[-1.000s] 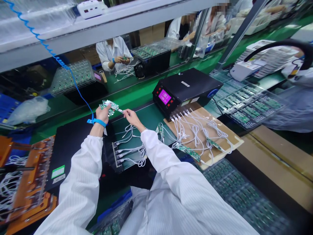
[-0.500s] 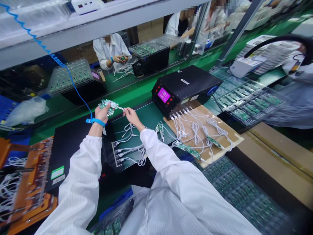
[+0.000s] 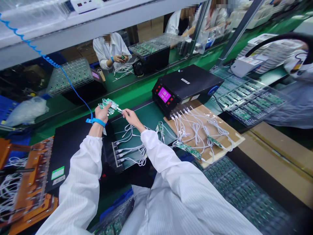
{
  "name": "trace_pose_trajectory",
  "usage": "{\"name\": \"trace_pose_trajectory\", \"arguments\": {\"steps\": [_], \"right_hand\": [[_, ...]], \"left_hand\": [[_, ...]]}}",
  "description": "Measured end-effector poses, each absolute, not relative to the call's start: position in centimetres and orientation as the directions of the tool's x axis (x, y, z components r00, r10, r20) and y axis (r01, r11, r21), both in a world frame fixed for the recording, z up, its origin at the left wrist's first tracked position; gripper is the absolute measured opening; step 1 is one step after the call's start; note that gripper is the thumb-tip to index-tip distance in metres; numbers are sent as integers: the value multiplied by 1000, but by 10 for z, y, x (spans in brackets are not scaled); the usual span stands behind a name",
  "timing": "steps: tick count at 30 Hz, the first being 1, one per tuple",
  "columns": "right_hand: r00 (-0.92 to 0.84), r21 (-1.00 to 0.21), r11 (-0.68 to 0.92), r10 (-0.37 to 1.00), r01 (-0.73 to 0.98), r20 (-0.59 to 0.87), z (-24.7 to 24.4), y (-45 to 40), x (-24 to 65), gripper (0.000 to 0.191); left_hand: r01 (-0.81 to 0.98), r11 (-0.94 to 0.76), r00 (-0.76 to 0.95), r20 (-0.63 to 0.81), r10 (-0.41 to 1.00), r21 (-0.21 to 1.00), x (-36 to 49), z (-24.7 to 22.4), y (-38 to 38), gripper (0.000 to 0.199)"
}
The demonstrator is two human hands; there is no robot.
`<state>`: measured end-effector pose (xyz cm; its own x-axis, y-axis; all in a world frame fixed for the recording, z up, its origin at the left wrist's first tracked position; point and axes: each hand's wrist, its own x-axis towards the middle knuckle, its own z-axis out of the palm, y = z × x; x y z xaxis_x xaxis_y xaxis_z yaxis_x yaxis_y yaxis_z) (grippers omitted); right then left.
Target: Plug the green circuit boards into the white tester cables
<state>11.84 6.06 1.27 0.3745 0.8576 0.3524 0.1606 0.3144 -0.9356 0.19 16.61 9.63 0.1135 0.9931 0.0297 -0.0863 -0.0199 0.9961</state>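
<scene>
My left hand [image 3: 102,114], with a blue wrist strap [image 3: 96,122] round the wrist, is closed on several green circuit boards [image 3: 112,106] fanned out over the bench. To its right, my right hand [image 3: 132,118] pinches the end of a white cable [image 3: 119,110]. The plug of that cable meets the edge of one board; whether it is fully seated is too small to tell. Below my hands, more white cables [image 3: 140,152] run from a black box's metal connector strip [image 3: 117,155]. A small board [image 3: 160,130] lies on the green bench among cables.
A black tester [image 3: 188,85] with a lit purple screen feeds white cables over a cardboard sheet [image 3: 234,140] holding boards. Clear trays of boards [image 3: 254,101] stand at right. An orange fixture [image 3: 34,176] is at left. A coiled blue cord [image 3: 70,83] hangs to my wrist. A co-worker [image 3: 111,52] sits opposite.
The boards in my left hand have turned slightly, and my right hand with the cable end has shifted a little left and down. Both hands keep their hold.
</scene>
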Motion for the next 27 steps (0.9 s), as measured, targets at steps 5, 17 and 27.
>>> {"name": "trace_pose_trajectory", "arguments": {"steps": [5,17,27], "right_hand": [[411,-933,323,837,160,360,13,59,117,38],[377,-929,333,849,161,369,11,59,117,34],[492,-886,377,737,271,464,8,56,117,40]], "left_hand": [[-81,-70,149,81,985,994,3,98,160,31],[-51,-139,214,147,966,989,2,101,156,41],[36,-254,216,240,946,967,6,105,151,41]]}}
